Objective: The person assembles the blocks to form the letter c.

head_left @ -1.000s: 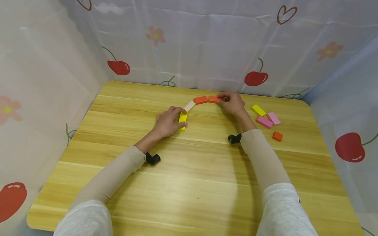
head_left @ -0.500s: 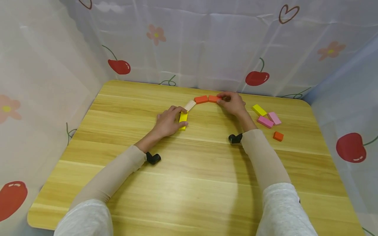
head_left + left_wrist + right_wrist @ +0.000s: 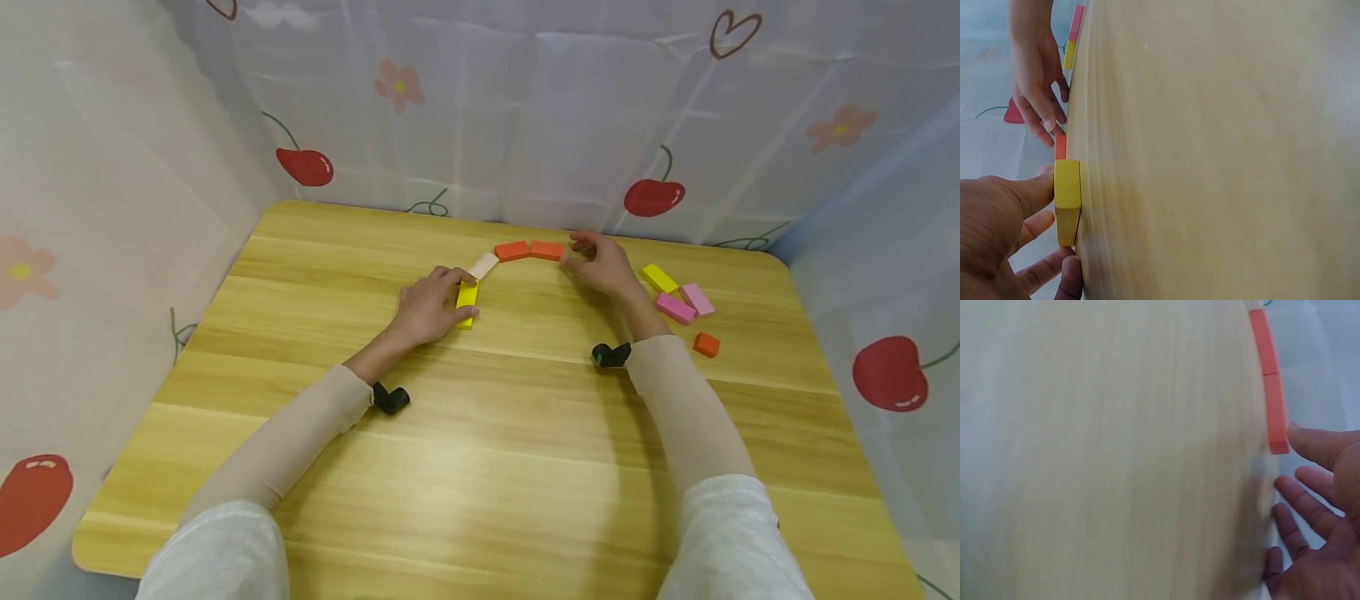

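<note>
Small wooden blocks lie in a curved row near the table's back edge. At its left end, my left hand [image 3: 426, 310] pinches a yellow block [image 3: 468, 293] between thumb and fingers; the left wrist view shows that yellow block [image 3: 1068, 199] up close. A plain wood block [image 3: 484, 266] comes after it, then a left orange block [image 3: 512, 251] and a right orange block [image 3: 547, 250]. My right hand [image 3: 607, 267] is just right of the row with fingers spread and nothing held. In the right wrist view its thumb is close beside the right orange block [image 3: 1276, 415].
Right of my right hand lie a loose yellow block [image 3: 659, 279], a darker pink block [image 3: 675, 308], a light pink block [image 3: 697, 299] and a short orange block [image 3: 707, 344]. A printed curtain [image 3: 480, 117] hangs right behind the wooden table [image 3: 480, 467].
My right hand has let go of the right orange block and drawn off to the right. That block now sits against the left orange one. The left hand keeps its place on the yellow block.
</note>
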Action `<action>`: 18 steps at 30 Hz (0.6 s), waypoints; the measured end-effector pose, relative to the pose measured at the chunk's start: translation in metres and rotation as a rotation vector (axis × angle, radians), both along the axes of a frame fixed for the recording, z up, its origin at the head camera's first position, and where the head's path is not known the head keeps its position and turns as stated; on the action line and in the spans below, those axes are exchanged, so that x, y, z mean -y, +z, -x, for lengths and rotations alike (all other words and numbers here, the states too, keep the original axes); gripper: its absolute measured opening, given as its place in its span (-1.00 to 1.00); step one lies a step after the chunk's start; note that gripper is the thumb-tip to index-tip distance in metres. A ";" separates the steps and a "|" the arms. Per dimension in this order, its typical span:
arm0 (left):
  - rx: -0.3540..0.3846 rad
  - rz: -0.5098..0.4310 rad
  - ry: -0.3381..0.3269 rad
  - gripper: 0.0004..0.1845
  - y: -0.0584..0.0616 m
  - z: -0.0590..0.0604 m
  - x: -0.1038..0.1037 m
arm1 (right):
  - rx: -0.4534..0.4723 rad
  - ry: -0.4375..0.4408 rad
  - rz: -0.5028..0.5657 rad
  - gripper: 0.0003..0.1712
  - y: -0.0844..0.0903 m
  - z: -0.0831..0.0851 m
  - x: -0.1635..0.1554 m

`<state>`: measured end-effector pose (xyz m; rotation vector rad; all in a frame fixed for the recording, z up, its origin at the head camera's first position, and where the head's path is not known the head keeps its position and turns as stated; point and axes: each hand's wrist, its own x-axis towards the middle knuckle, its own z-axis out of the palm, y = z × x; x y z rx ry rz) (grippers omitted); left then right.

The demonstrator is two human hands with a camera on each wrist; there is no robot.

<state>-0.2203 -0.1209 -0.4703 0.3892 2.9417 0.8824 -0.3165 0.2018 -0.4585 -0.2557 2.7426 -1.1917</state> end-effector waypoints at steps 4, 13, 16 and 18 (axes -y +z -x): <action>0.002 -0.008 0.003 -0.49 -0.001 0.000 0.001 | 0.039 0.049 -0.043 -0.28 0.005 -0.009 -0.011; -0.013 -0.002 -0.004 -0.50 -0.003 0.001 -0.001 | 0.018 0.109 -0.204 -0.27 0.026 -0.052 -0.060; -0.014 -0.009 0.000 -0.50 -0.002 0.001 -0.001 | -0.034 0.092 -0.223 -0.31 0.028 -0.064 -0.078; -0.010 -0.011 0.002 -0.50 -0.001 0.001 0.000 | -0.083 0.080 -0.235 -0.33 0.028 -0.071 -0.089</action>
